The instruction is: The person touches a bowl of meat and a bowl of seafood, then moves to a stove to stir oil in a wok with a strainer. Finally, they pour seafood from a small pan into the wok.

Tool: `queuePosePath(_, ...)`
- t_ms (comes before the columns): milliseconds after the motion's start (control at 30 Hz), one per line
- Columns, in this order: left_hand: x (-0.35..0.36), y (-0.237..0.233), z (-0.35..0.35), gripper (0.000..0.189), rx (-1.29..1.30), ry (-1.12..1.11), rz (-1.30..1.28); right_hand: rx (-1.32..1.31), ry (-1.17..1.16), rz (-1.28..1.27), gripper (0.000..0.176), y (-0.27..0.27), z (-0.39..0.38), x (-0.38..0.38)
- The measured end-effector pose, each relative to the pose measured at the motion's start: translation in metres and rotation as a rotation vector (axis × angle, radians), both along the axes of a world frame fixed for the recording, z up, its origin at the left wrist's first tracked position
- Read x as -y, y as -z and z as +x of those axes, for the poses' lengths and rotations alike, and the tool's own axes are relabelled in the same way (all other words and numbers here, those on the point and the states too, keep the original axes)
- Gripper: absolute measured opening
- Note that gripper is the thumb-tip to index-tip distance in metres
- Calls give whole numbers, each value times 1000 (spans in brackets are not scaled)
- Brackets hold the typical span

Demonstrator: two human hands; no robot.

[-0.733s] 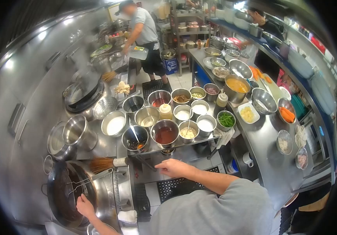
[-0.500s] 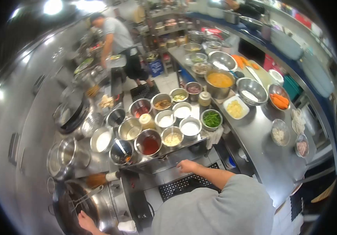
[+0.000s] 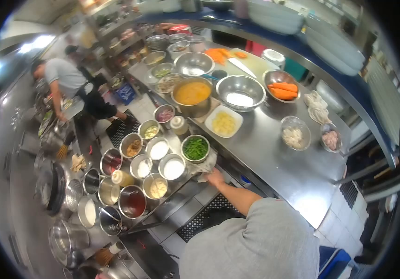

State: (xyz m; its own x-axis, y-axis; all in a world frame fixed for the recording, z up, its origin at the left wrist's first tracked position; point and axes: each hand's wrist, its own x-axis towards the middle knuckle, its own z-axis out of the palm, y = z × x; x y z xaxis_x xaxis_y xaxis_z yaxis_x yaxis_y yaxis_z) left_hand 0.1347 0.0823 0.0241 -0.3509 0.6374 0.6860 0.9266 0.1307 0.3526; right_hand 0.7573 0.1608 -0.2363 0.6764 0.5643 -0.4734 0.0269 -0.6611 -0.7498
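Your left hand (image 3: 101, 275), a sliver at the lower edge, is unreadable. Your right hand (image 3: 216, 177) touches a crumpled off-white cloth (image 3: 206, 166); finger spread and grip cannot be told. A tug, should fabric be caught beneath, could tip the round steel bowl (image 3: 182, 150) of chopped greens (image 3: 195, 148) just beyond.

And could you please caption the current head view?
Right hand at the cloth beside a bowl of chopped greens.
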Motion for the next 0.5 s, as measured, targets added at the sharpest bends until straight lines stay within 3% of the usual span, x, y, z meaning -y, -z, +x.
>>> queuePosePath(33,-35,45,-5,26,178,202,-125,69,-114,-38,55,12,6,12)
queuePosePath(67,-43,41,64,19,66,380,-269,132,-225,-77,57,26,12,28)
queuePosePath(100,-52,60,107,23,332,594,-508,191,-330,-113,59,23,13,44)
queuePosePath(133,-53,63,144,30,117,740,-781,147,-399,-264,63,18,21,64)
queuePosePath(167,-60,100,154,40,137,887,-1041,166,-428,-289,62,33,25,85)
queuePosePath(233,-68,189,168,46,303,967,-1503,217,-478,-343,60,87,46,135)
queuePosePath(367,-62,262,187,35,382,1119,-1670,133,-162,-502,48,61,40,249)
queuePosePath(433,-57,281,184,33,368,1106,-1729,287,-166,-546,43,94,33,305)
queuePosePath(500,-58,298,172,31,347,1074,-1781,80,-52,-470,40,58,19,343)
